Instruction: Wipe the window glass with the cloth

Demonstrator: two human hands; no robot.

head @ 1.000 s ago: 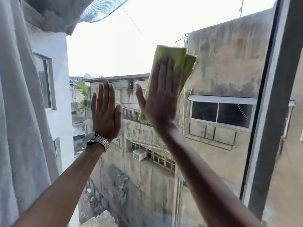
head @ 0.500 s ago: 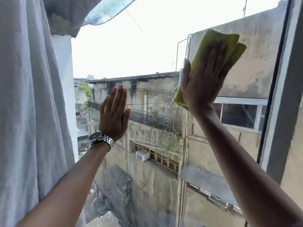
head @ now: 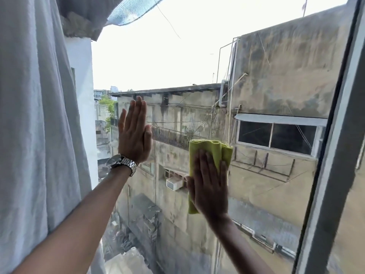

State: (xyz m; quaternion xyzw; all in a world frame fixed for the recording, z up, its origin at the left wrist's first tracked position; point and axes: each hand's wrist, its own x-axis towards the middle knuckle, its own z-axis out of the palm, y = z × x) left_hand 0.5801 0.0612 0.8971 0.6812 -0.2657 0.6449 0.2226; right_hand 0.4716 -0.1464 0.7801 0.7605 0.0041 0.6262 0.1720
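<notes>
The window glass [head: 256, 66] fills the view, with old concrete buildings behind it. My right hand [head: 209, 186] lies flat against the pane at centre right, pressing a folded yellow-green cloth [head: 211, 149] onto it. The cloth sticks out above my fingers and a strip shows left of my palm. My left hand [head: 134, 133], with a metal watch on the wrist, rests flat on the glass at centre left, fingers straight and together, holding nothing.
A white curtain [head: 35, 125] hangs along the left side, close to my left forearm. A dark vertical window frame [head: 331, 155] bounds the pane on the right. Another pane lies beyond that frame.
My right hand has swept the cloth down and to the left from the upper right of the pane to mid height. My left hand has stayed on the glass.
</notes>
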